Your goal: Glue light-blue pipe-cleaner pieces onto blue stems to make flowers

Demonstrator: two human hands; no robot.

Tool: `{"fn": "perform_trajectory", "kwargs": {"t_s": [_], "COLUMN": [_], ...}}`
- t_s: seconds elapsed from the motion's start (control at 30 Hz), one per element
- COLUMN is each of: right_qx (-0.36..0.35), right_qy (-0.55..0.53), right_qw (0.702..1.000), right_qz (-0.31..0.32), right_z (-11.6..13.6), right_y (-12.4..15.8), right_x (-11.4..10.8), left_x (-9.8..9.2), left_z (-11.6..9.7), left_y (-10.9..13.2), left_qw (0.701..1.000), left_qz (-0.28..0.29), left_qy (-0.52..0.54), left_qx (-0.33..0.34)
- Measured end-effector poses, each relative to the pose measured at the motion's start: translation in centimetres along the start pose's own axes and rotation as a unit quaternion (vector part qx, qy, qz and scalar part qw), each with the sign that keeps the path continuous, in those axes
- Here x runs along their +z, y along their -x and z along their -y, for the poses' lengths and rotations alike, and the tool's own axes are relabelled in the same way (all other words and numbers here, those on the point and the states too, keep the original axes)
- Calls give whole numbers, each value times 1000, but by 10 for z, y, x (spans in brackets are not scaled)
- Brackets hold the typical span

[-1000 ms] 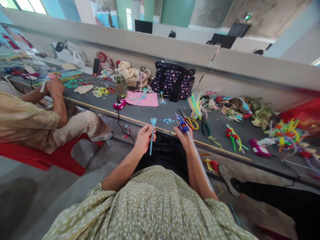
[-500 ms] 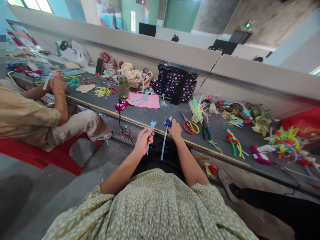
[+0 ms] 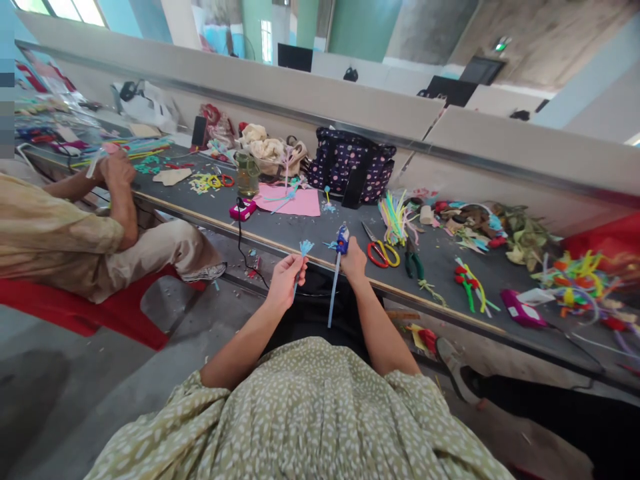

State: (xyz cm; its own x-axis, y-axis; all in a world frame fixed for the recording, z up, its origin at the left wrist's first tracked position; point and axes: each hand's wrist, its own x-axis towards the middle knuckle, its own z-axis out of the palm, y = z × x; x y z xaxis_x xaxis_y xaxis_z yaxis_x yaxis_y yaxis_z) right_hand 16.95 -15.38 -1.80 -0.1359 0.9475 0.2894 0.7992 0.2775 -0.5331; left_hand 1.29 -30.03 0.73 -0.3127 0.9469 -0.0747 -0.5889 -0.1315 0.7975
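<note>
My left hand (image 3: 287,280) is closed around the stem of a light blue pipe-cleaner flower (image 3: 306,249), whose frilled top sticks up above my fingers. Wrapped around a blue hot glue gun (image 3: 343,239), my right hand (image 3: 354,261) holds it at the table's front edge. The gun's nozzle points away from me, and a long glue stick (image 3: 333,297) hangs out of its back end toward my lap. A small light blue piece (image 3: 329,245) lies on the table just left of the gun. Flower and gun are apart.
Right of my right hand lie red-and-yellow scissors (image 3: 383,254), green-handled pliers (image 3: 413,261) and a pipe-cleaner bundle (image 3: 395,220). Behind are a pink sheet (image 3: 305,202) and a dotted bag (image 3: 353,163). A magenta box (image 3: 243,209) trails a black cable. Another person (image 3: 115,173) sits at left.
My right hand has shifted slightly right with the glue gun, moving it away from the flower. My left hand has barely moved, while the flower's top has turned a little.
</note>
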Motion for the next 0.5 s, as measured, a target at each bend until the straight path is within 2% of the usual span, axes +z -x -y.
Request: {"fn": "perform_trajectory", "kwargs": {"t_s": [0.2, 0.27, 0.33, 0.4, 0.5], "right_qx": [-56, -52, -44, -45, -63], "right_qy": [-163, -353, -461, -495, -500], "right_qw": [984, 933, 885, 868, 864], "right_qz": [-46, -53, -38, -17, -7], "right_z": [10, 20, 31, 41, 52], "right_y": [27, 40, 54, 66, 79], "right_x": [-30, -43, -57, -69, -81], "left_x": [8, 10, 11, 12, 13], "left_z": [-4, -3, -2, -1, -2], "left_y": [7, 9, 10, 12, 14], "left_qw": [999, 998, 996, 995, 991], "left_qz": [19, 23, 27, 36, 56], "left_qy": [-47, -66, -82, -95, -115], "left_qx": [4, 4, 6, 14, 33]}}
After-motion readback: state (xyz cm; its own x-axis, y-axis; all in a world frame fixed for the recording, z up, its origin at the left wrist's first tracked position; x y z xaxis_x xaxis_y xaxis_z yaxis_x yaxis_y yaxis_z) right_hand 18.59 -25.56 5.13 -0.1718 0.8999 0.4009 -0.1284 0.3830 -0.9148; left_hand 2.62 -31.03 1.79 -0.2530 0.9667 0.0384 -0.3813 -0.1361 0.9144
